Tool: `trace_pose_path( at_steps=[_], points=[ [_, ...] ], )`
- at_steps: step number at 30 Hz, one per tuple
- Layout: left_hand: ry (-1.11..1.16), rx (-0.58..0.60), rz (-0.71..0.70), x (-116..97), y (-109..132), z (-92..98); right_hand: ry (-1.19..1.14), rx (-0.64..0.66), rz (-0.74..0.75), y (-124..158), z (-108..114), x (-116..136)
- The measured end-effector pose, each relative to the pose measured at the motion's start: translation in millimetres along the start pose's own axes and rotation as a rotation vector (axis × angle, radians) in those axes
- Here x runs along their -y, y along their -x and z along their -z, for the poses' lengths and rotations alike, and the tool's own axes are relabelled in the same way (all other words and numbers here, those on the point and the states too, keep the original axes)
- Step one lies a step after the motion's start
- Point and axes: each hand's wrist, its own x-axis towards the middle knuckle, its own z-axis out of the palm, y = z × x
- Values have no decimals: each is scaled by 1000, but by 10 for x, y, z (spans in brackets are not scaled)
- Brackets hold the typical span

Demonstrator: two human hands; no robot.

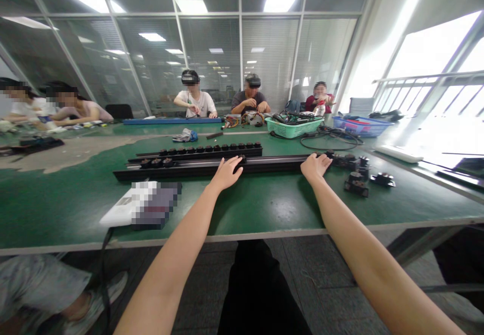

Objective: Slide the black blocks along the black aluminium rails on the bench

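A long black rail [181,170] lies across the green table mat [71,204], and both my hands grip it. My left hand [227,173] curls over it near a small black knob [242,159]. My right hand [315,168] spreads over the rail's right end. Behind it lies a parallel black rail [196,153] carrying a row of black knobbed fittings. Several black mounts [356,185] stand to the right of my right hand. A white device [117,214], partly blurred out, lies nearer me on the left.
Co-workers [249,95] sit across the table, working among cables. A green basket [294,126], a blue basket [357,126] and a long blue bar [172,121] stand at the far side. Black cables [330,141] lie beyond the mounts. Another person's leg [45,287] shows at lower left.
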Motion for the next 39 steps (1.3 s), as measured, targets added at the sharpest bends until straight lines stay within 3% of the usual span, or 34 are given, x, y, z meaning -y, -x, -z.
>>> trace_pose_path(
  at_steps=[39],
  points=[
    [-2,8,7,-25,3,15,-28,-20,-19,-32,-58,-18]
  ],
)
